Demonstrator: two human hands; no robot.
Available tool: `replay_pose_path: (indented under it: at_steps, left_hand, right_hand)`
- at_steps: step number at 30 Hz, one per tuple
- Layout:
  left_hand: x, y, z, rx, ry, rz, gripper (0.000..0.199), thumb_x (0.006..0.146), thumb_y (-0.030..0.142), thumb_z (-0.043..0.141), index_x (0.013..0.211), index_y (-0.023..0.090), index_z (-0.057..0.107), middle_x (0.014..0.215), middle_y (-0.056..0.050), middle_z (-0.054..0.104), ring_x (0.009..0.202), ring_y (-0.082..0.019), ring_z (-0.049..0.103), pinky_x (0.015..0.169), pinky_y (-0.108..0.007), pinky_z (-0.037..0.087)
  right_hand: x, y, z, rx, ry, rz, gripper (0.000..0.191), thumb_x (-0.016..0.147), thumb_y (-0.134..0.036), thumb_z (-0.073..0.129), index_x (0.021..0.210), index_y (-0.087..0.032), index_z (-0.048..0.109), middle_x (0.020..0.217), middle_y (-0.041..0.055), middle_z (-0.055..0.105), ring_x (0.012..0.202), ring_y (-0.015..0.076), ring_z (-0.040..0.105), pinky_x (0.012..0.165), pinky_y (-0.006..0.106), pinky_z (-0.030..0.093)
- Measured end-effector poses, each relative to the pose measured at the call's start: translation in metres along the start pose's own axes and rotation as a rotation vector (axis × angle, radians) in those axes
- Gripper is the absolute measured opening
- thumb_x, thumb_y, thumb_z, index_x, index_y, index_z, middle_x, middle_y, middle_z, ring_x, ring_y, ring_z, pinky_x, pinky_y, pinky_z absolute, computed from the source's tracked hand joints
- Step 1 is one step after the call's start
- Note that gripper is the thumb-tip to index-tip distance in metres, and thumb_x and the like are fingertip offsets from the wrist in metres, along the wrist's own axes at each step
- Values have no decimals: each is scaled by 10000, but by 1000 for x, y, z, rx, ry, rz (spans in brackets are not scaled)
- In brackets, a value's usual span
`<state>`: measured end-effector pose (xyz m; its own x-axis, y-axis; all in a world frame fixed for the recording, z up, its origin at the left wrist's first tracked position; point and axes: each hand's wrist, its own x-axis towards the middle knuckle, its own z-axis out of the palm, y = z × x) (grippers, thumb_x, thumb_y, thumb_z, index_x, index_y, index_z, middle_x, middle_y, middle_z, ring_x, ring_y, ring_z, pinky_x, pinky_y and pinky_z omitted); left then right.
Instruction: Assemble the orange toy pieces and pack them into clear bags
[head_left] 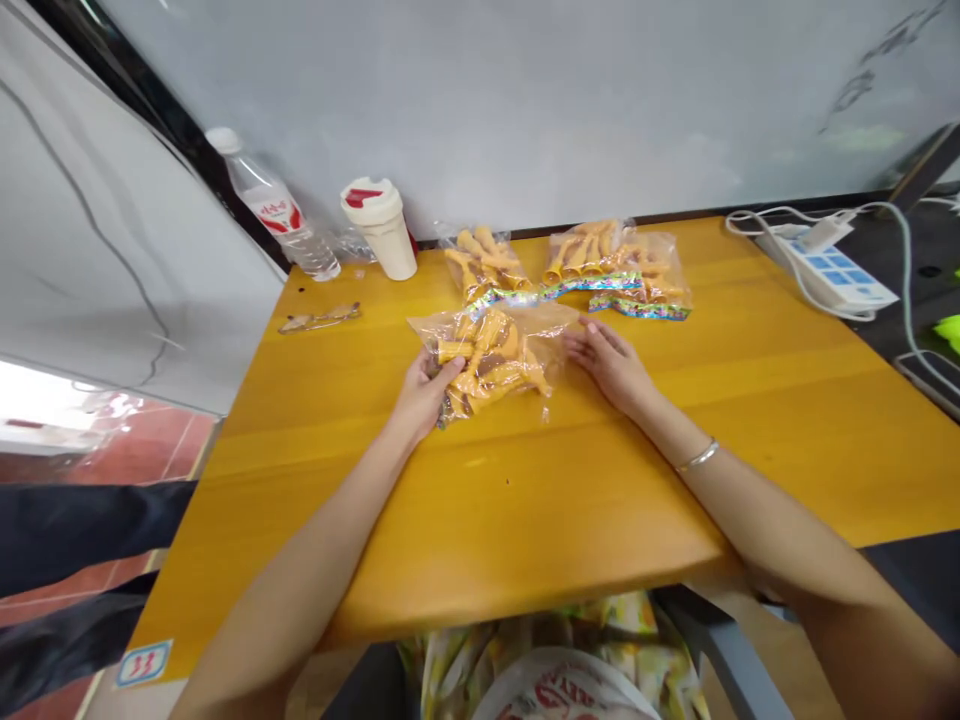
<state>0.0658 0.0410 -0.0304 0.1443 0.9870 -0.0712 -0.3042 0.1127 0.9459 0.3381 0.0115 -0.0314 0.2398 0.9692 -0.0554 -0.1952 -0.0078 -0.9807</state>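
Observation:
A clear plastic bag of orange-yellow plastic pieces, their exact kind unclear, lies slightly raised over the wooden desk. My left hand grips its left side, thumb on top and fingers underneath. At the bag's right end, my right hand has its fingers stretched out close to the film, apparently just touching the corner. Behind it sit more bags of the same pieces: one bag straight back, and a pair of overlapping bags to the right, with colourful printed strips along their edges.
A water bottle and a cream cup with a red lid part stand at the back left, near eyeglasses. On the right is a white power strip with looping cables. A white panel rises behind the desk.

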Motion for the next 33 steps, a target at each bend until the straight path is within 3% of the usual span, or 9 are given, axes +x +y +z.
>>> replay_pose_path:
  at_steps: [4, 7, 9, 12, 15, 19, 21, 25, 33]
  left_hand:
    - [-1, -1, -3, 53, -9, -27, 497, 680, 475, 839, 1013, 171, 630, 1042, -71, 737, 974, -220, 711, 889, -354, 574]
    - [-1, 2, -8, 116, -8, -34, 521, 774, 610, 710, 1026, 158, 655, 981, -86, 740, 958, -232, 706, 842, -340, 574]
    - [-1, 3, -11, 169, 4, -16, 542, 809, 647, 647, 1033, 154, 667, 947, -83, 737, 946, -230, 697, 818, -325, 566]
    - [-2, 3, -11, 281, 29, 72, 496, 842, 634, 613, 969, 159, 676, 887, -50, 717, 878, -201, 674, 785, -291, 536]
    - [-3, -2, -7, 421, 32, 216, 442, 879, 599, 585, 915, 167, 670, 871, -30, 691, 855, -180, 632, 796, -271, 498]
    - [-4, -11, -2, 544, -24, 321, 320, 888, 501, 621, 903, 181, 639, 757, 7, 607, 736, -146, 568, 734, -248, 456]
    - [-6, -14, 1, 539, -46, 336, 273, 873, 454, 652, 922, 187, 623, 720, 26, 556, 664, -126, 516, 679, -231, 424]
    - [-8, -16, 6, 540, -6, 400, 217, 863, 386, 662, 914, 186, 599, 764, 26, 554, 691, -121, 499, 697, -223, 408]
    - [-3, -16, 4, 428, 124, 417, 148, 912, 328, 581, 916, 181, 561, 821, 17, 587, 778, -121, 559, 775, -222, 429]
  right_hand:
    - [-16, 1, 14, -24, -221, 74, 366, 751, -538, 758, 925, -226, 676, 874, 28, 707, 783, 161, 660, 794, 327, 569]
    - [-19, -7, 7, 4, -161, 45, 290, 773, -490, 744, 860, -218, 694, 749, 5, 664, 628, 121, 596, 632, 264, 552]
    - [-15, -14, -4, 51, -124, 91, 280, 786, -477, 701, 905, -223, 708, 786, 22, 686, 598, 126, 589, 539, 253, 532]
    - [-8, -18, -15, 50, -127, 122, 270, 762, -454, 673, 913, -235, 719, 880, 45, 731, 650, 156, 637, 553, 287, 562]
    - [-9, -15, -9, -183, -167, -42, 254, 776, -470, 698, 893, -247, 735, 936, 42, 752, 848, 213, 691, 794, 391, 596]
    - [-17, -8, 11, -499, -389, -380, 397, 860, -526, 645, 1179, -294, 693, 1274, 50, 674, 1216, 277, 591, 1048, 492, 472]
    - [-20, -4, 18, -574, -471, -529, 482, 880, -531, 622, 1295, -286, 622, 1363, 82, 612, 1275, 284, 547, 1074, 497, 441]
    - [-26, 0, 19, -796, -548, -712, 530, 923, -538, 546, 1372, -256, 543, 1329, 133, 603, 1234, 288, 554, 1052, 511, 432]
    - [-40, -2, 20, -1052, -687, -823, 786, 832, -588, 645, 1478, -213, 401, 1356, 210, 513, 1193, 351, 537, 991, 544, 455]
